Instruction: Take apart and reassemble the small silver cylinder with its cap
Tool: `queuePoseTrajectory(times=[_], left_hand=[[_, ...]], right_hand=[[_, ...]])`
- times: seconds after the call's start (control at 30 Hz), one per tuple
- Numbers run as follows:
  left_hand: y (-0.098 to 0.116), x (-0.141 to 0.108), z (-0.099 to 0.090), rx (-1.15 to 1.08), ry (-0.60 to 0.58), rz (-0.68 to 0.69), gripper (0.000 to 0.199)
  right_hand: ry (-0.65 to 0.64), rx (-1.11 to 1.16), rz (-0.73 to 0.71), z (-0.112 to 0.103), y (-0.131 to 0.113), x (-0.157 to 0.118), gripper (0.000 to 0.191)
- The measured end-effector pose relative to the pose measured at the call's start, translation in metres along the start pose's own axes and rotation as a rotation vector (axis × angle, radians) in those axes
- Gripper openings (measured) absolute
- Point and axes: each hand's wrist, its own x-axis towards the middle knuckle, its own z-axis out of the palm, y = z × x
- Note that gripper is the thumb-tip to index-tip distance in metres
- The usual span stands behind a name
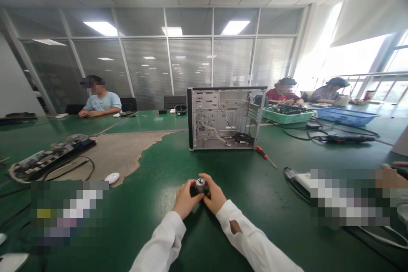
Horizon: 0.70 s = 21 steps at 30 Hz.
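Observation:
A small metal cylinder (200,184) stands upright between my hands, over the green table (159,238). My left hand (185,197) closes round its left side with thumb and fingers. On the other side, my right hand (214,193) holds it the same way, the thumbs near each other at the front. The cylinder's top shows a dark opening. Beyond my hands stands an open computer case (223,121), with cables and a dark part inside at its bottom. An orange-handled screwdriver (262,152) lies by the case's right corner.
Green basket (287,117) and blue basket (346,115) stand at the back right, near a black corded tool (347,138). An opened device (54,157) lies left by a brown sheet (117,153). Several people sit across the table; another person's hand (390,176) is at the right edge.

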Motion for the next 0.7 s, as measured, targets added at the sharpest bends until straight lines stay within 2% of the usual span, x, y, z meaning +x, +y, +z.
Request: queuePoseTrajectory(times=[0.13,0.33,0.53,0.7], left_hand=[[-0.003,0.001,0.0,-0.034,0.016,0.088,0.034],[-0.007,-0.002,0.003,0.105,0.003,0.171,0.039],[0.002,-0.002,0.005,0.188,0.04,0.096,0.032],[0.0,0.001,0.002,0.113,0.041,0.068,0.026]], right_hand=[[-0.009,-0.048,-0.019,0.0,0.002,0.001,0.057],[-0.034,-0.051,0.003,-0.003,0.001,0.0,0.057],[-0.029,-0.04,0.002,-0.001,0.004,0.001,0.056],[0.014,-0.039,0.015,0.005,0.0,0.004,0.055]])
